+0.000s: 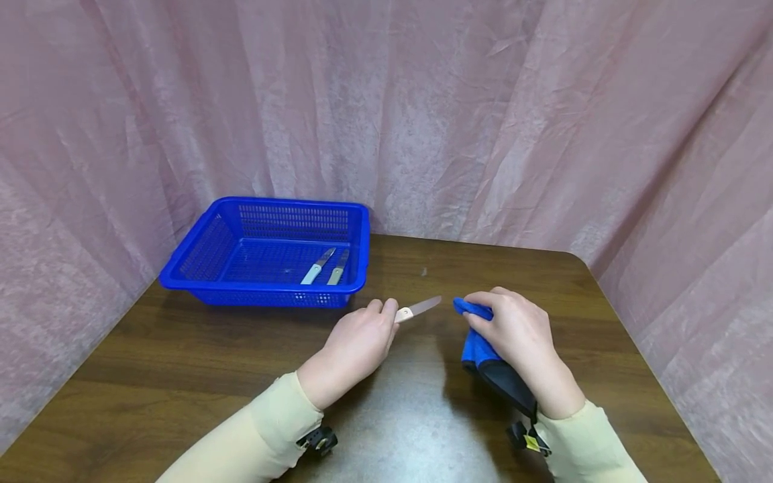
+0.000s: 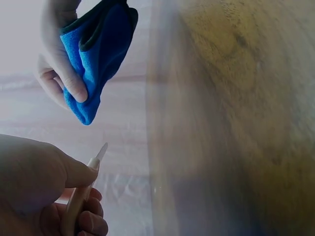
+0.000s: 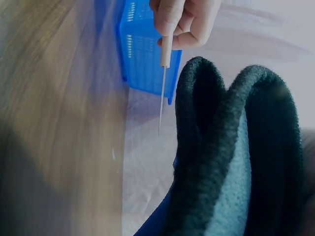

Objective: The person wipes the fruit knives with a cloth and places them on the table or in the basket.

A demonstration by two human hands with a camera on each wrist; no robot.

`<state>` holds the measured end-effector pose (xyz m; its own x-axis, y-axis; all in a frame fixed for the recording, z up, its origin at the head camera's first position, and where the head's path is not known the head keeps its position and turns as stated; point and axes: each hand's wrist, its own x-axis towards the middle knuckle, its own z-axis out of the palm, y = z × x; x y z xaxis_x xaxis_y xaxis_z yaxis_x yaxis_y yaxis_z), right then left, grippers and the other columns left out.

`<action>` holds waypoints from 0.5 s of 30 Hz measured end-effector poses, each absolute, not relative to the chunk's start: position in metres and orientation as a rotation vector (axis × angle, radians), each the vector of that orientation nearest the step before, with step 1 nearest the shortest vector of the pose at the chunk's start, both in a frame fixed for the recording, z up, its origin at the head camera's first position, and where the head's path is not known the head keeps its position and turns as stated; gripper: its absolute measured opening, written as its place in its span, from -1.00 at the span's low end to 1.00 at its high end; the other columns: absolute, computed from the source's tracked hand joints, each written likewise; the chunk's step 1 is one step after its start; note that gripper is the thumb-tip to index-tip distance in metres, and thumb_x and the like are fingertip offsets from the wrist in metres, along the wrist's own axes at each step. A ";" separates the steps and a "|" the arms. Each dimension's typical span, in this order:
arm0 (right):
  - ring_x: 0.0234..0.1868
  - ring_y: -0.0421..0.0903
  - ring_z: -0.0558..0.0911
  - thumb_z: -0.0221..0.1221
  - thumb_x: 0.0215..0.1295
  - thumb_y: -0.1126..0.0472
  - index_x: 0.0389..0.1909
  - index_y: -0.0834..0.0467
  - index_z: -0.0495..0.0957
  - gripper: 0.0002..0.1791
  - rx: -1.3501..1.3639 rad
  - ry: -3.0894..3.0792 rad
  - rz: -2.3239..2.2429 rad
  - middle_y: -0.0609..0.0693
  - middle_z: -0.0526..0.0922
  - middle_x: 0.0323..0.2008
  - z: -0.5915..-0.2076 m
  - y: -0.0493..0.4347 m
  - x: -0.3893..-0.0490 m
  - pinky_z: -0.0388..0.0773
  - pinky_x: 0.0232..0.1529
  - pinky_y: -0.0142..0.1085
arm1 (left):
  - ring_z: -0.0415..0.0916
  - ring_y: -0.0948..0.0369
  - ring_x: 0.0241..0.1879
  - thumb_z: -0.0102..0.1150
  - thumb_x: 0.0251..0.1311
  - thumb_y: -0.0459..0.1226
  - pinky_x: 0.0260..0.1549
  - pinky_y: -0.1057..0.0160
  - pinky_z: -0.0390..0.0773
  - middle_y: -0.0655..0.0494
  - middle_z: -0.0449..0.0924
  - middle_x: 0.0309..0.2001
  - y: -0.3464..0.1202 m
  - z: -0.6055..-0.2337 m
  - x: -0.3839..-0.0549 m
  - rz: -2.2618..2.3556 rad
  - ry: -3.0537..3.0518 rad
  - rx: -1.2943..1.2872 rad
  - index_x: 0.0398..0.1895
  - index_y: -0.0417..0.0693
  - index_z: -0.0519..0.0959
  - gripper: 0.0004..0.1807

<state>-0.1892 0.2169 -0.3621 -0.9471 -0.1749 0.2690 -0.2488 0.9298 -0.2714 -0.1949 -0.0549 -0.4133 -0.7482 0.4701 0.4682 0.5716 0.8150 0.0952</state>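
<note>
My left hand grips a small knife by its pale handle, the blade pointing right toward the other hand. In the left wrist view the thumb lies along the handle and the fingers curl round it. My right hand pinches a folded blue cloth with a black edge, thumb and fingers near its tip. A short gap separates blade and cloth. The cloth fills much of the right wrist view and hides the right hand there.
A blue plastic basket stands at the back left of the wooden table. Inside lie a knife with a whitish handle and another with a beige handle. A pink curtain hangs behind the table and along its sides.
</note>
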 end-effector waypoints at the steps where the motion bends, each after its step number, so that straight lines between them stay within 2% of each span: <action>1: -0.22 -0.01 0.71 0.51 0.37 0.05 0.04 -0.16 0.87 -0.75 0.318 -2.847 0.447 -0.07 0.79 -0.15 -0.362 0.215 -0.190 0.58 -0.38 -0.04 | 0.54 0.05 -0.59 0.46 0.43 -0.26 -0.63 0.06 0.57 0.01 0.46 -0.45 -0.057 -0.412 -0.194 -0.320 -2.569 -0.776 -0.20 -0.18 0.46 -0.70; 8: -0.18 0.00 0.73 0.50 0.38 0.05 0.05 -0.16 0.87 -0.75 0.336 -2.843 0.461 -0.06 0.81 -0.11 -0.359 0.206 -0.192 0.61 -0.35 -0.02 | 0.50 0.06 -0.59 0.43 0.46 -0.25 -0.65 0.08 0.55 0.02 0.43 -0.44 -0.069 -0.405 -0.189 -0.307 -2.560 -0.752 -0.19 -0.18 0.49 -0.73; 15: -0.24 -0.04 0.69 0.52 0.37 0.04 0.04 -0.17 0.87 -0.76 0.342 -2.828 0.472 -0.10 0.77 -0.18 -0.359 0.197 -0.194 0.58 -0.38 -0.06 | 0.49 0.07 -0.59 0.45 0.44 -0.26 -0.64 0.08 0.53 0.03 0.43 -0.43 -0.080 -0.400 -0.185 -0.303 -2.574 -0.767 -0.20 -0.17 0.50 -0.73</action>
